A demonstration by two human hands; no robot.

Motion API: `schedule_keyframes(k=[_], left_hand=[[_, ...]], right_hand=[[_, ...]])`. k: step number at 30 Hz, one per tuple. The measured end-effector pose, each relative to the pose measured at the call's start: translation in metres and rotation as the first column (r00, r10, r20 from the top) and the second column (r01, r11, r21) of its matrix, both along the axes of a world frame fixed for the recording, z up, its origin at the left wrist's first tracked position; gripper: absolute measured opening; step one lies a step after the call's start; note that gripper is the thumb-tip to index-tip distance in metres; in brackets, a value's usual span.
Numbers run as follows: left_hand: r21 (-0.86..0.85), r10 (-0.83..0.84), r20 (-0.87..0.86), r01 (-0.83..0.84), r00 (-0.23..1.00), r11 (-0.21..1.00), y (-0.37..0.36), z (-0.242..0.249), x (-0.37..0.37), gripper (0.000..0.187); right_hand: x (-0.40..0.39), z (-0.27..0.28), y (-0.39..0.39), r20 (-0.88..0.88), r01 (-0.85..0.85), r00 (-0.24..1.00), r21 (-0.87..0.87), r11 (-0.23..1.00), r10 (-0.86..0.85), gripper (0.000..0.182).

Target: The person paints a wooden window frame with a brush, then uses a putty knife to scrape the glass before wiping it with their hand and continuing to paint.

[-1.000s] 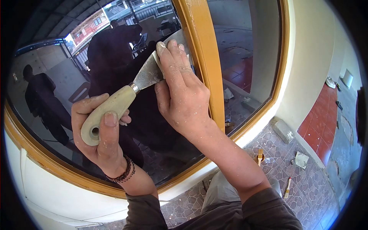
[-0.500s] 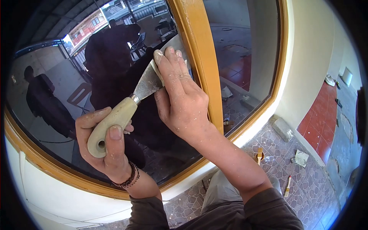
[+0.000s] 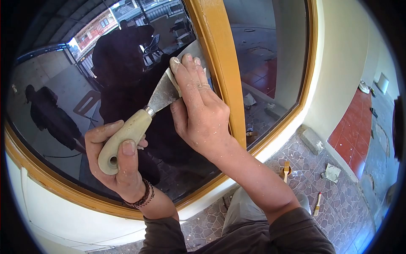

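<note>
My left hand (image 3: 125,163) is wrapped around the pale handle of a putty knife (image 3: 164,94), its thumb lying along the handle near the hanging hole. The metal blade points up and to the right, in front of dark window glass (image 3: 139,178). Close against the blade's end is my right hand (image 3: 203,101), its dusty fingers held straight and together. Along the blade, a thin pale edge shows beside those fingers, and a small white bit sticks out at their far side. What lies under the fingers is mostly hidden.
An orange-brown window frame (image 3: 230,63) surrounds the glass, which reflects people and chairs. On the stone-patterned floor (image 3: 270,203) lie a brush (image 3: 286,171), another brush (image 3: 317,204), a crumpled pale scrap (image 3: 332,173) and a concrete block (image 3: 312,141). Red tiles (image 3: 349,139) lie farther right.
The putty knife's handle and my left hand have shifted very slightly to the right. My right hand stays nearly still. A reflected person at the left of the glass has changed posture.
</note>
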State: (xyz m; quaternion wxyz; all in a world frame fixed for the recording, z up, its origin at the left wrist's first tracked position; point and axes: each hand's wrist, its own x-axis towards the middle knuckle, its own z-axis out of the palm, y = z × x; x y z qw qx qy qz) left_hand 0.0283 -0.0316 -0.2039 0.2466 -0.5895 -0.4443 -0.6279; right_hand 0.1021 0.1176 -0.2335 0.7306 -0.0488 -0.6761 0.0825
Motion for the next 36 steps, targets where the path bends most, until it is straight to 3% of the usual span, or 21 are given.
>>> schedule_keyframes(k=[3,5,8,14,17,27,29,33,35,36], left_hand=[[0.003,0.000,0.000,0.000,1.000,1.000,-0.001,-0.001,0.000,0.035],[-0.017,0.013,0.011,-0.013,1.000,1.000,-0.002,-0.002,0.000,0.035],[-0.036,0.022,0.005,-0.021,1.000,0.999,-0.003,-0.001,0.001,0.034],[-0.034,-0.016,0.105,0.020,0.994,0.999,-0.006,-0.008,0.003,0.035],[-0.065,0.052,0.033,-0.050,0.998,0.997,-0.005,-0.010,0.007,0.035],[-0.092,0.081,0.093,-0.072,0.992,0.993,-0.009,-0.027,0.015,0.034],[-0.118,0.069,0.118,-0.055,0.991,0.992,-0.015,-0.034,0.019,0.035],[0.049,0.071,0.130,-0.078,0.989,0.996,-0.047,-0.082,0.028,0.045],[0.127,-0.023,0.145,0.005,0.989,0.992,-0.058,-0.093,0.049,0.049],[0.051,-0.004,0.134,-0.003,0.991,0.999,-0.065,-0.099,0.058,0.056]], right_hand=[[0.000,-0.003,-0.001,0.010,0.011,1.000,-0.004,1.000,-0.011,0.056],[-0.001,-0.005,-0.001,-0.005,-0.014,1.000,-0.018,1.000,0.014,0.067],[0.001,-0.006,-0.003,0.016,-0.001,1.000,-0.031,1.000,0.001,0.055],[0.005,-0.009,-0.004,0.038,0.012,0.999,-0.023,1.000,-0.011,0.055],[0.004,-0.013,-0.003,0.034,-0.007,0.999,-0.029,1.000,0.008,0.056],[0.009,-0.025,-0.005,0.051,-0.010,0.999,-0.034,0.999,0.012,0.058],[0.017,-0.031,-0.007,0.098,-0.048,0.994,-0.047,0.998,0.052,0.057],[0.044,-0.060,-0.031,0.191,-0.134,0.973,0.013,0.991,0.129,0.049],[0.060,-0.078,-0.052,0.205,-0.194,0.959,-0.028,0.981,0.196,0.048],[0.068,-0.085,-0.058,0.208,-0.199,0.957,-0.028,0.980,0.201,0.048]])
